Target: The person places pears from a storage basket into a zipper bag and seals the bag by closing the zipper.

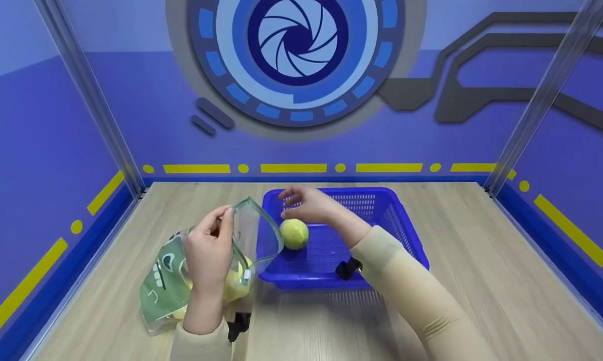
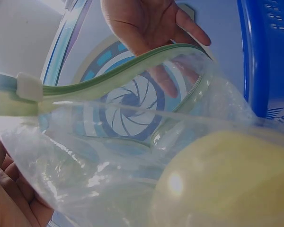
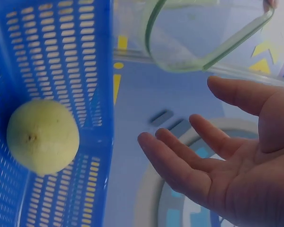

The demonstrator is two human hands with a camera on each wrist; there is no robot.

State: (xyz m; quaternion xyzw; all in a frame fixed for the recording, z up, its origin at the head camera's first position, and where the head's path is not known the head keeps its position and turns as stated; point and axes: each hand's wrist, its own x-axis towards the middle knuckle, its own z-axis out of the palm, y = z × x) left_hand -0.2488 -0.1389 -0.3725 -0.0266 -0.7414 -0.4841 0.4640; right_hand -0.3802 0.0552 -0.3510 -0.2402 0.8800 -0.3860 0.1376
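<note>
My left hand (image 1: 210, 253) pinches the rim of a clear zip bag (image 1: 163, 288) with a green cartoon-face print. The bag's green-edged mouth gapes toward the basket, and a white slider (image 2: 29, 87) sits on its zip. Yellow fruit (image 2: 227, 182) shows through the plastic inside. Over the left part of a blue plastic basket (image 1: 306, 282) hovers my right hand (image 1: 309, 204), its fingers spread and slightly bent, holding nothing. Just below that hand, a yellow-green lemon (image 1: 294, 234) lies in the basket near its left wall, apart from the fingers in the right wrist view (image 3: 42, 136).
The basket stands on a wood-grain table (image 1: 462, 301), just right of the bag. Blue printed panels (image 1: 301, 150) enclose the back and both sides, with metal posts at the corners. Dark camera mounts (image 1: 348, 269) sit at both wrists.
</note>
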